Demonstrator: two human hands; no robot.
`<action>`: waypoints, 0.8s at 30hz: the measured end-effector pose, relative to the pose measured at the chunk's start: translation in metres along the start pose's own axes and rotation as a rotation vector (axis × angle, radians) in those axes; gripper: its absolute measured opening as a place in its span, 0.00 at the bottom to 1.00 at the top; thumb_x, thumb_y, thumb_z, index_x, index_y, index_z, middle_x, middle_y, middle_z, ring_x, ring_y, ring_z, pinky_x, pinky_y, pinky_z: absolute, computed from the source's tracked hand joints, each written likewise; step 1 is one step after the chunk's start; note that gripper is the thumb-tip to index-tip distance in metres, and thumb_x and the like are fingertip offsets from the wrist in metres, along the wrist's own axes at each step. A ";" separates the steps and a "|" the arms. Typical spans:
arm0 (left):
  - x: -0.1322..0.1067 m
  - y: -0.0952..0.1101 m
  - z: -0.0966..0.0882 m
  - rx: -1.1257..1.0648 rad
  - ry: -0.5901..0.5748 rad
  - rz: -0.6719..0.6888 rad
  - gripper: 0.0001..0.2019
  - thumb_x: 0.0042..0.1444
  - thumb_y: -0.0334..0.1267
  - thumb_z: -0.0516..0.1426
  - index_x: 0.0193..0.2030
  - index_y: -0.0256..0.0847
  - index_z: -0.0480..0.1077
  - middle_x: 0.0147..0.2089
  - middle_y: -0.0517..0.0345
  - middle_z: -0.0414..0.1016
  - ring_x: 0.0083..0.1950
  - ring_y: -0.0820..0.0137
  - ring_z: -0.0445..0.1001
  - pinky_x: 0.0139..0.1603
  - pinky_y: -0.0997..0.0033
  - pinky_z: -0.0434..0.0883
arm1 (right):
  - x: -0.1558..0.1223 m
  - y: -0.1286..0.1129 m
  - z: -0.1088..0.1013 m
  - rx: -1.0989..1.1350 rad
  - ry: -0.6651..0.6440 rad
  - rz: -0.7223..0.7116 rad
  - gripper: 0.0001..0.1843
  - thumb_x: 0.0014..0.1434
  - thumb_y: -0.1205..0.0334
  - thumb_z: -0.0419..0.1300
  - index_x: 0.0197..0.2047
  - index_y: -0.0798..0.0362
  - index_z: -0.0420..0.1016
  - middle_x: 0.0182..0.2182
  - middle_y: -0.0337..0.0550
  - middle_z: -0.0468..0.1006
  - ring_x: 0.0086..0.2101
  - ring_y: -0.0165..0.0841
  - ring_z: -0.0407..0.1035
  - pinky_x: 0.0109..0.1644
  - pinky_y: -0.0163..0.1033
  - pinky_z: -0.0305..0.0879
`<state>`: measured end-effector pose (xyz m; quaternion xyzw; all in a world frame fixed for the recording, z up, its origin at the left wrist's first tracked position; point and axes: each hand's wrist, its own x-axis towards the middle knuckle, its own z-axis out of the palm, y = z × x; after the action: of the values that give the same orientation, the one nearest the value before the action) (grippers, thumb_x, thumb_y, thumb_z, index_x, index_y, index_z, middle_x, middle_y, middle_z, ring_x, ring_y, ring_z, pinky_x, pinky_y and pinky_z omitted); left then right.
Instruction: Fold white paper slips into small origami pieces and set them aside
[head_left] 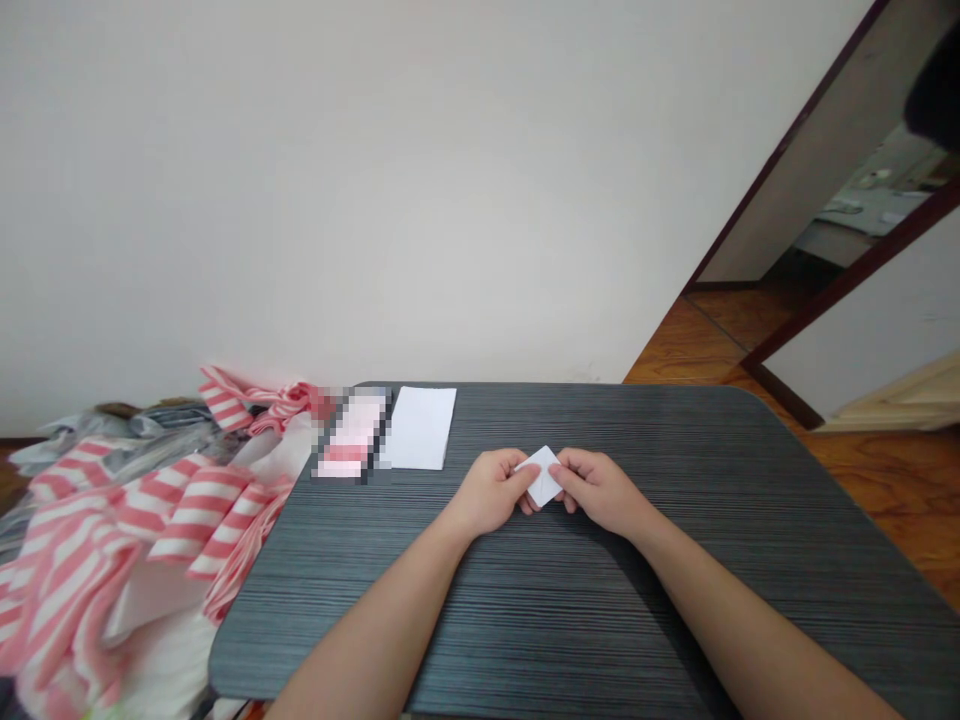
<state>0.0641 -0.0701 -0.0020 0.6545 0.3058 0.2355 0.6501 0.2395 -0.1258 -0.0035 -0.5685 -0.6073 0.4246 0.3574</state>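
Hands close together, the left hand [491, 492] and right hand [600, 490] both pinch a small folded white paper diamond [543, 476] between fingers and thumbs, forearms angling inward over the dark grey counter [697, 480].

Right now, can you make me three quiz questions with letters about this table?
1. Where is the flat white sheet?
A. On the wooden floor
B. On the dark table
C. Taped to the wall

2. What colours are the stripes on the heap?
A. Blue and white
B. Green and black
C. Pink and white

3. What is happening to the folded white paper?
A. Both hands pinch it
B. It lies alone
C. It is crumpled into a ball

Answers:
1. B: it lies flat on the tabletop.
2. C: pink and white bands run along the heap.
3. A: the fingers of the left hand and right hand hold it.
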 end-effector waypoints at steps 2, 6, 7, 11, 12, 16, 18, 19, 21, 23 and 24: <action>0.000 -0.002 0.000 0.018 0.009 0.008 0.16 0.57 0.46 0.50 0.30 0.33 0.67 0.24 0.55 0.72 0.22 0.75 0.69 0.24 0.77 0.66 | 0.001 0.002 0.000 -0.006 -0.012 0.010 0.15 0.60 0.55 0.51 0.25 0.54 0.65 0.16 0.35 0.68 0.17 0.26 0.61 0.23 0.31 0.57; 0.000 -0.002 0.000 0.018 0.006 0.006 0.16 0.57 0.47 0.50 0.29 0.34 0.67 0.25 0.55 0.72 0.23 0.75 0.70 0.24 0.77 0.67 | 0.000 0.001 0.000 -0.003 -0.009 0.052 0.16 0.60 0.55 0.51 0.24 0.54 0.65 0.17 0.36 0.69 0.16 0.25 0.61 0.21 0.30 0.56; -0.001 -0.002 0.000 0.013 0.001 0.004 0.17 0.57 0.47 0.50 0.29 0.34 0.67 0.26 0.55 0.73 0.23 0.75 0.70 0.25 0.77 0.67 | 0.000 0.000 0.000 0.005 -0.010 0.058 0.16 0.60 0.55 0.51 0.24 0.54 0.65 0.17 0.36 0.70 0.16 0.25 0.61 0.21 0.30 0.56; -0.001 -0.001 0.000 -0.006 -0.008 0.003 0.17 0.57 0.47 0.50 0.29 0.33 0.67 0.27 0.53 0.73 0.24 0.74 0.71 0.25 0.76 0.67 | -0.001 -0.003 -0.001 0.028 -0.005 0.064 0.17 0.60 0.55 0.52 0.23 0.54 0.65 0.16 0.36 0.70 0.16 0.24 0.61 0.21 0.30 0.56; -0.001 -0.001 0.000 -0.013 -0.006 0.003 0.17 0.57 0.47 0.50 0.30 0.33 0.67 0.26 0.53 0.73 0.24 0.74 0.71 0.25 0.76 0.68 | 0.000 -0.003 -0.001 0.028 0.004 0.066 0.17 0.60 0.55 0.52 0.23 0.54 0.65 0.16 0.36 0.69 0.15 0.24 0.61 0.21 0.30 0.56; 0.001 -0.004 -0.001 -0.044 0.019 -0.006 0.17 0.58 0.47 0.50 0.30 0.33 0.66 0.25 0.53 0.73 0.24 0.73 0.71 0.25 0.75 0.68 | 0.001 0.000 -0.002 0.018 0.027 0.070 0.18 0.60 0.54 0.51 0.22 0.54 0.66 0.13 0.35 0.67 0.15 0.24 0.60 0.21 0.30 0.56; 0.002 -0.005 -0.001 -0.062 0.029 -0.009 0.17 0.57 0.47 0.50 0.30 0.33 0.66 0.25 0.52 0.73 0.23 0.73 0.71 0.25 0.75 0.68 | 0.001 0.001 -0.003 0.013 0.033 0.066 0.19 0.60 0.54 0.51 0.21 0.54 0.66 0.13 0.34 0.66 0.14 0.24 0.60 0.21 0.30 0.55; 0.002 -0.006 -0.001 -0.073 0.031 -0.007 0.17 0.57 0.47 0.50 0.31 0.33 0.67 0.25 0.52 0.73 0.23 0.73 0.71 0.25 0.75 0.68 | 0.001 0.002 -0.003 0.014 0.038 0.064 0.19 0.60 0.54 0.51 0.21 0.54 0.66 0.13 0.34 0.66 0.14 0.24 0.60 0.21 0.30 0.55; 0.003 -0.007 0.000 -0.102 0.039 -0.002 0.17 0.57 0.48 0.50 0.32 0.33 0.67 0.25 0.52 0.73 0.23 0.73 0.71 0.25 0.74 0.68 | 0.000 0.002 -0.004 0.020 0.049 0.063 0.19 0.60 0.54 0.51 0.21 0.54 0.65 0.13 0.34 0.66 0.14 0.24 0.60 0.21 0.30 0.55; 0.004 -0.007 0.000 -0.131 0.054 0.000 0.17 0.58 0.48 0.49 0.33 0.33 0.67 0.25 0.52 0.73 0.23 0.73 0.71 0.25 0.74 0.69 | -0.001 0.003 -0.004 0.038 0.055 0.063 0.20 0.60 0.53 0.51 0.21 0.54 0.65 0.13 0.35 0.67 0.14 0.24 0.60 0.20 0.30 0.55; 0.005 -0.007 0.000 -0.140 0.063 -0.001 0.17 0.58 0.48 0.49 0.33 0.33 0.67 0.24 0.53 0.73 0.22 0.73 0.71 0.25 0.74 0.69 | -0.001 0.003 -0.004 0.049 0.054 0.062 0.20 0.60 0.53 0.51 0.21 0.54 0.65 0.14 0.35 0.67 0.14 0.24 0.60 0.21 0.30 0.55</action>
<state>0.0668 -0.0670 -0.0095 0.5995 0.3094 0.2766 0.6844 0.2447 -0.1261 -0.0044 -0.5895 -0.5687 0.4348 0.3743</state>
